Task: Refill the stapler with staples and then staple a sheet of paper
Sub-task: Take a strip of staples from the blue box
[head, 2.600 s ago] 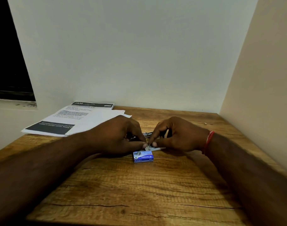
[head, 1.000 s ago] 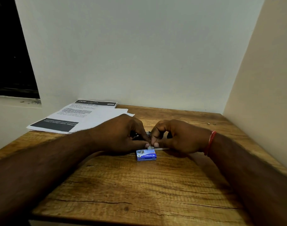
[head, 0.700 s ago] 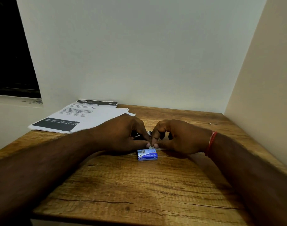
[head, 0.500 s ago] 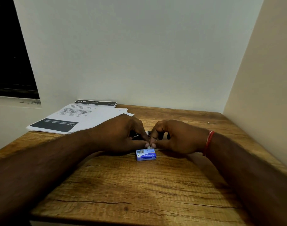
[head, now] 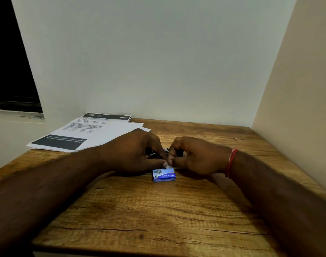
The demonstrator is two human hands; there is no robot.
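Note:
A small blue staple box (head: 164, 175) lies flat on the wooden table (head: 158, 210). Right behind it my left hand (head: 134, 151) and my right hand (head: 197, 156) meet fingertip to fingertip. Both pinch a small pale staple strip (head: 167, 166) just above the box's far edge. Between and behind the hands a sliver of the dark stapler (head: 166, 150) shows; most of it is hidden. The printed sheets of paper (head: 88, 134) lie at the back left of the table, apart from the hands.
White walls close the table in at the back and on the right. A dark window opening (head: 10, 71) is at the left. My right wrist wears a red thread band (head: 230, 162). A tiny scrap (head: 235, 138) lies at the back right.
Both hands stay together over the box, fingertips pinched. The pale strip that stuck out to the right under my right hand now shows much shorter. The box has not moved.

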